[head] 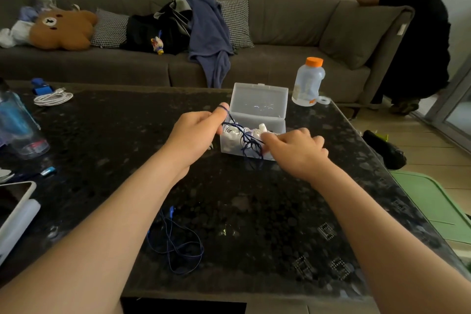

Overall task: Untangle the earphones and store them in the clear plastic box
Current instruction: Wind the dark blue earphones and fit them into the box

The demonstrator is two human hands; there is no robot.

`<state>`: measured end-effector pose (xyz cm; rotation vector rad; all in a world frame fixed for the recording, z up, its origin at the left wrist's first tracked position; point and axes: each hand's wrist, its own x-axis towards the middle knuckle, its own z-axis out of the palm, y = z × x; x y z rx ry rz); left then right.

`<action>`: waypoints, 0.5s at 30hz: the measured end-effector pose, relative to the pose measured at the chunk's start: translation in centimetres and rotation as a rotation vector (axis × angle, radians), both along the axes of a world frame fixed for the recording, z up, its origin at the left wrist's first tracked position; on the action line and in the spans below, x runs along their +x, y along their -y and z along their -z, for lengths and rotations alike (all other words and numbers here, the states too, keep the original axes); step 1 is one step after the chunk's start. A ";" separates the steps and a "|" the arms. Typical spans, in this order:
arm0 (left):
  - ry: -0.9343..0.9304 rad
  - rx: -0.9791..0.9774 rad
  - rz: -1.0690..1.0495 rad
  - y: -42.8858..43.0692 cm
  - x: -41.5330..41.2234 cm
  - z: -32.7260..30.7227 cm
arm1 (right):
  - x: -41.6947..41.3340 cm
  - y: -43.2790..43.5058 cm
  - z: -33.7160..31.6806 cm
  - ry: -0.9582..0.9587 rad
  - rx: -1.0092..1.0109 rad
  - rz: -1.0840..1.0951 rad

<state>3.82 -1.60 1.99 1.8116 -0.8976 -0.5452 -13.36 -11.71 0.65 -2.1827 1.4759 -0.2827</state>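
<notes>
Left hand (pixel 196 132): blue earphone cord (pixel 245 139) looped round our curled fingertip.
Right hand (pixel 297 151): we pinch it over the clear plastic box (pixel 258 97).

Counts on the tabletop (pixel 254 211) and sofa (pixel 280 15)
One clear plastic box (pixel 257 107); two blue earphone sets, a stretched set (pixel 248 141) and a loose set (pixel 175 245); white earphones (pixel 230 132) inside, number unclear; two bottles, one orange-capped bottle (pixel 307 81), one blue bottle (pixel 15 122); one coiled white cable (pixel 53 97); two checked cushions (pixel 109 29) (pixel 235 21); one bear cushion (pixel 62 29).
</notes>
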 end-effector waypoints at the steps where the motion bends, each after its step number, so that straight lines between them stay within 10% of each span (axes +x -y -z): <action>1: -0.017 -0.020 0.017 0.2 0.0 0.0 | -0.1 -0.5 -0.2 -0.013 -0.002 -0.059; 8: -0.104 -0.047 0.176 -0.3 1.2 0.1 | -0.7 -0.4 0.3 0.059 -0.067 -0.295; 15: -0.157 -0.092 -0.185 -0.7 1.2 -0.9 | -0.5 -0.7 -1.4 1.310 0.349 0.290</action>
